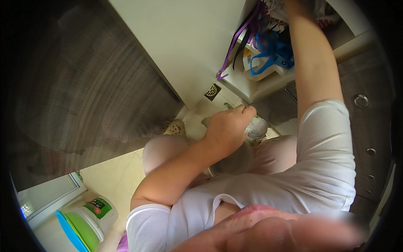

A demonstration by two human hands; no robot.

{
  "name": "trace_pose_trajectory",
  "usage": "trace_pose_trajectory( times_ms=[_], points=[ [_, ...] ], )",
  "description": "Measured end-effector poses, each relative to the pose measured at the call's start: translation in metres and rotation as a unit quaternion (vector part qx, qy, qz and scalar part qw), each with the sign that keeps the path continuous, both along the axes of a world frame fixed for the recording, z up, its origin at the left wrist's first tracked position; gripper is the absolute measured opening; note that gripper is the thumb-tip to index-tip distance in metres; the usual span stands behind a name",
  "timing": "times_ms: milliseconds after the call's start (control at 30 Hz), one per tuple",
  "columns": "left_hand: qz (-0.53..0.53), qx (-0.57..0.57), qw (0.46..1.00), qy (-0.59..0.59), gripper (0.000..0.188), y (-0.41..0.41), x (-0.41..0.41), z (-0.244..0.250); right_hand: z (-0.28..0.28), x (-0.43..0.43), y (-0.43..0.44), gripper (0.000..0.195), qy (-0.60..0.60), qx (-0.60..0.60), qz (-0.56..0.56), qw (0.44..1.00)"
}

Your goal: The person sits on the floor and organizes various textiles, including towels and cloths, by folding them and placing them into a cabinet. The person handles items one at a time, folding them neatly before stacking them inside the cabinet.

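My left hand [229, 126] is closed around a rounded, whitish-grey thing with green bits [258, 127]; whether it is a wrapped vegetable or cloth I cannot tell. A translucent rounded container or bag [234, 160] shows below that hand, between my knees. My right arm reaches up into a white cabinet [344, 14], and its hand is out of view past the top edge. Near that forearm are white fabric with red edging [327, 22], a blue strapped item [272, 52] and a hanging purple strap [234, 47].
A dark wood-look panel [94, 94] rises at left beside a pale panel [179, 41]. A floor drain [212, 92] lies ahead of my feet. At lower left stands a white bucket [108, 209] near green and blue lids or basins [74, 231]. A dark cabinet front [359, 126] borders the right.
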State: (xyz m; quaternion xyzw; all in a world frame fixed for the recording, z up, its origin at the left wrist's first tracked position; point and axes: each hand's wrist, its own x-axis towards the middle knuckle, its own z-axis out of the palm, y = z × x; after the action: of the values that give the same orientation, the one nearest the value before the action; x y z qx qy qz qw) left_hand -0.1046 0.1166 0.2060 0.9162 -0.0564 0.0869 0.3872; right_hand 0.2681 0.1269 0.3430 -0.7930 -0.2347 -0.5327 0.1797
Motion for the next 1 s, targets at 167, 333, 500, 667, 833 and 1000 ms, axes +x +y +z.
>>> trace_pose_trajectory(
  times_ms=[167,333,500,667,833,1000],
  points=[
    [0.004,0.002,1.000,0.011,0.047,0.002,-0.003,0.000,0.004,0.006,0.010,0.028,0.010,0.000,0.013,1.000],
    [0.033,0.008,0.999,0.001,0.040,0.011,-0.006,0.001,0.002,0.009,0.002,0.028,0.006,-0.010,0.017,1.000],
    [0.039,0.015,0.999,0.003,0.037,0.013,-0.007,0.000,-0.004,0.008,-0.013,0.029,-0.003,-0.021,0.019,1.000],
    [0.034,0.001,0.999,-0.010,0.036,0.012,-0.005,-0.003,-0.011,0.007,-0.030,0.030,-0.015,-0.033,0.018,0.999],
    [0.028,0.004,0.999,-0.024,0.035,0.008,-0.001,-0.008,-0.014,0.004,-0.048,0.031,-0.024,-0.049,0.014,0.998],
    [0.028,0.020,0.999,-0.018,0.033,0.003,0.005,-0.011,0.001,-0.039,-0.056,0.033,0.023,-0.092,0.015,0.995]
  ],
)
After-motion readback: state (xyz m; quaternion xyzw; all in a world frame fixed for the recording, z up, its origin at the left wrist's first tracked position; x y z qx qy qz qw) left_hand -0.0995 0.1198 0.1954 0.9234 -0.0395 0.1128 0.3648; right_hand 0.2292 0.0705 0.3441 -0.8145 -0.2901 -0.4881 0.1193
